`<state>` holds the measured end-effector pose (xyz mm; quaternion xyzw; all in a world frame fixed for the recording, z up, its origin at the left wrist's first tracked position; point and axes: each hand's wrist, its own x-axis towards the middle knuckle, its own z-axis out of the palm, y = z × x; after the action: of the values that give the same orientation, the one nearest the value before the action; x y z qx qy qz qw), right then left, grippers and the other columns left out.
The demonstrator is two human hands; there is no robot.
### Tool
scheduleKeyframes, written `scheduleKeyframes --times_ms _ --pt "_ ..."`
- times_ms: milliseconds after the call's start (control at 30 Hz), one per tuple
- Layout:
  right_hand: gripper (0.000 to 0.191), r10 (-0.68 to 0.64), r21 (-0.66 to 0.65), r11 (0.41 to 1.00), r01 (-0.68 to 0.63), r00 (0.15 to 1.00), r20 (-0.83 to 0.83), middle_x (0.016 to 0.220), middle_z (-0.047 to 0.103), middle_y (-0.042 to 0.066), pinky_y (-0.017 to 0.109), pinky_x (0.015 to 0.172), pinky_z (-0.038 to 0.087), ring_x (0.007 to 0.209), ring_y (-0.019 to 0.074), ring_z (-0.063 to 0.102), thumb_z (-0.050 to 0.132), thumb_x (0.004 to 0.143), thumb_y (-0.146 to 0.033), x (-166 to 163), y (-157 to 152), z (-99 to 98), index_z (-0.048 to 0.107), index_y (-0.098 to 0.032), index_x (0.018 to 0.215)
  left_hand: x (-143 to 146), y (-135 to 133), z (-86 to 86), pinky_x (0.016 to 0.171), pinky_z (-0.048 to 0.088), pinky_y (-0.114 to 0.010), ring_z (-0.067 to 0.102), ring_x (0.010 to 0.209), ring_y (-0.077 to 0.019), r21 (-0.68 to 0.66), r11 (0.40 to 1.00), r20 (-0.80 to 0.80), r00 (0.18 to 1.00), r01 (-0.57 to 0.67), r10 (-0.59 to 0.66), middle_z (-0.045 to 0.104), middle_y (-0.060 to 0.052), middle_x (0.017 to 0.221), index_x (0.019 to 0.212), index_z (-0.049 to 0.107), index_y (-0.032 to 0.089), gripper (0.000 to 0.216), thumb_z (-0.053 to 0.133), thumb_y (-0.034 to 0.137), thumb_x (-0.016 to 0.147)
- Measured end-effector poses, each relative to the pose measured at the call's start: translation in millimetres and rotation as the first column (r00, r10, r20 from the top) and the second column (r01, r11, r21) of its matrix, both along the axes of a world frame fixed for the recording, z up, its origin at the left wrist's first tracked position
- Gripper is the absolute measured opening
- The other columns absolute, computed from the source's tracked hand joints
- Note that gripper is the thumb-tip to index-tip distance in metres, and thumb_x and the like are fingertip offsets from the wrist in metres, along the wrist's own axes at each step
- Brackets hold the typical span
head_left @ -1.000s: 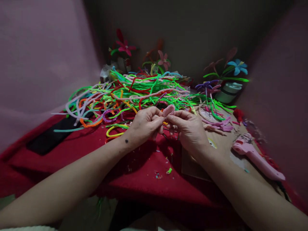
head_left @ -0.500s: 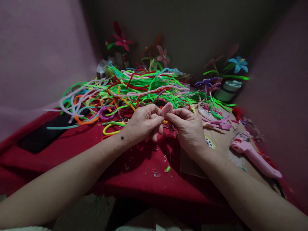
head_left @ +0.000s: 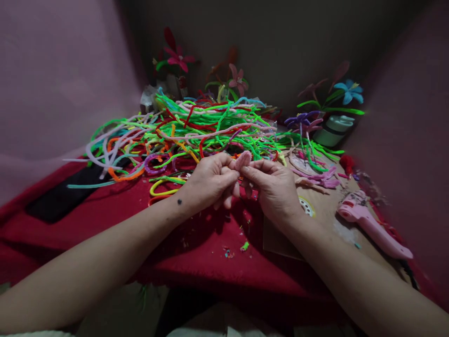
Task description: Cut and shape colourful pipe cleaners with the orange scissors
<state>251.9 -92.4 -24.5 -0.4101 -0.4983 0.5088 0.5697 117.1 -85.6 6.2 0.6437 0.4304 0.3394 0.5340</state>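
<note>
Between my two hands is a small pink pipe-cleaner loop (head_left: 242, 160), its fuzzy sides pressed close together like a petal. My left hand (head_left: 216, 178) pinches its lower left side with closed fingers. On the other side, the thumb and forefinger of my right hand (head_left: 271, 182) grip its lower right edge. The fingertips hide the lower part of the loop. Behind the hands lies a big tangled heap of pipe cleaners (head_left: 210, 119), mostly green, with pink, red, orange and white ones.
A black phone (head_left: 56, 196) lies on the red cloth (head_left: 203, 252) at left. To the right, a pink glue gun (head_left: 375, 224) rests on a cardboard sheet (head_left: 280, 238). Finished-looking fuzzy flowers (head_left: 349, 91) stand at the back, near a pale green container (head_left: 333, 131).
The pink loop has narrowed: the gap seen in it earlier has closed up. Both hands stay in almost the same place.
</note>
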Motion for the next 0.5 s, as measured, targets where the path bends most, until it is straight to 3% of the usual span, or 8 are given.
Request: scheduleKeyframes --times_ms 167,300,500 --pt "0.012 0.039 -0.006 0.999 -0.039 0.998 -0.050 0.058 0.058 -0.002 0.022 0.044 0.037 0.046 0.0074 0.047 0.066 0.071 -0.028 0.8 1.2 3.8 0.064 -0.016 0.070 -1.5 0.6 0.3 0.029 0.029 -0.016 0.042 0.029 -0.0061 0.025 1.000 -0.022 1.000 -0.018 0.018 0.055 0.004 0.046 0.072 0.046 0.017 0.008 0.050 0.022 0.078" --pt "0.012 0.155 -0.039 0.986 -0.159 0.983 -0.098 0.058 0.058 -0.002 0.022 0.041 0.037 0.046 0.0080 0.047 0.066 0.070 -0.028 3.0 4.2 7.1 0.066 -0.016 0.073 -4.0 0.7 2.0 0.028 0.027 -0.016 0.039 0.029 -0.0050 -0.019 1.000 0.018 1.000 -0.022 0.023 0.053 0.004 0.045 0.069 0.049 0.017 0.006 0.051 0.019 0.074" --pt "0.010 0.195 -0.021 0.980 -0.199 0.970 -0.143 0.057 0.059 -0.002 0.021 0.041 0.039 0.046 0.0085 0.050 0.069 0.066 -0.025 7.2 8.3 7.9 0.065 -0.016 0.070 -8.6 3.1 2.3 0.029 0.026 -0.015 0.038 0.029 -0.0038 -0.111 0.991 0.127 0.990 0.070 -0.056 0.053 0.004 0.046 0.069 0.052 0.015 0.005 0.049 0.016 0.074"
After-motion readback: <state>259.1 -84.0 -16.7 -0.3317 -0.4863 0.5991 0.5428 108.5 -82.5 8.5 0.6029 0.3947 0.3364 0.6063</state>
